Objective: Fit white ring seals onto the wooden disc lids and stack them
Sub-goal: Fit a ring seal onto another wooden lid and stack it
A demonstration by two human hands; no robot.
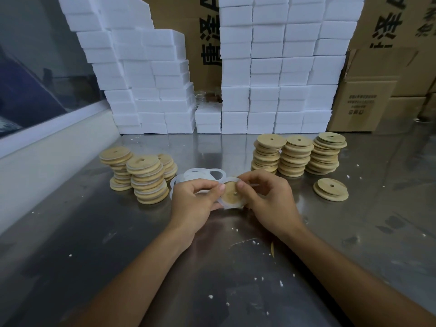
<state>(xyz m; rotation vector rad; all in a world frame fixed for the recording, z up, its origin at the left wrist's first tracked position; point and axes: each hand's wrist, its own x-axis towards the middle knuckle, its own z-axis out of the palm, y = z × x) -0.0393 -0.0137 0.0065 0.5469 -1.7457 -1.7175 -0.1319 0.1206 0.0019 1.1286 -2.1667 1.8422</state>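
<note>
Head view: wooden disc lid is held between both hands just above the steel table, face tilted toward cam, white ring seal partly round its rim. Left hand & right hand pinch the edge w/ fingertips on opposite sides. Loose rings lie just behind; sealed stacks left, bare stacks right, nothing in between blocks.

Both hands meet over the middle of the steel-topped table, the left hand and right hand holding a round wooden disc lid between them, with a pile of loose white ring seals just behind the left hand. Three stacks of ring-fitted lids stand to the left, three stacks of bare wooden lids behind and to the right, and a short pair of lids lies right of the hands. Walls of white foam blocks rise along the table's back edge, with brown cardboard cartons behind and to their right.
</note>
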